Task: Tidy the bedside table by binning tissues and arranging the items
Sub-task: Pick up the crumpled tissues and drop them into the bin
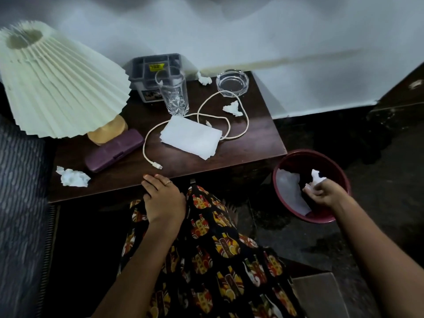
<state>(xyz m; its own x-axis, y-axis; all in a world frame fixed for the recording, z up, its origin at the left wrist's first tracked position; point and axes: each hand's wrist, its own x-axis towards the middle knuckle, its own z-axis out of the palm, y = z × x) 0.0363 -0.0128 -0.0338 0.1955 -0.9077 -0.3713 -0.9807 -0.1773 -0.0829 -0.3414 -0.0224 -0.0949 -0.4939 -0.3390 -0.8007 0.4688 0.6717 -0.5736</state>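
My right hand [322, 195] pinches a crumpled white tissue [317, 176] over the dark red bin [282, 165] on the floor, right of the table. White paper lies inside the bin. My left hand [163, 198] rests at the front edge of the dark wooden bedside table [257, 143], fingers lying relaxed. Crumpled tissues lie on the table: one at the front left [73, 177], one mid-right [232, 109], one at the back [203, 78]. A flat stack of white tissues [190, 137] sits in the middle.
On the table stand a pleated lamp [57, 81], a purple case [114, 149], a drinking glass [173, 92], a grey box [153, 72], a glass ashtray [232, 83] and a looped white cable [220, 111]. A bed edge lies at left.
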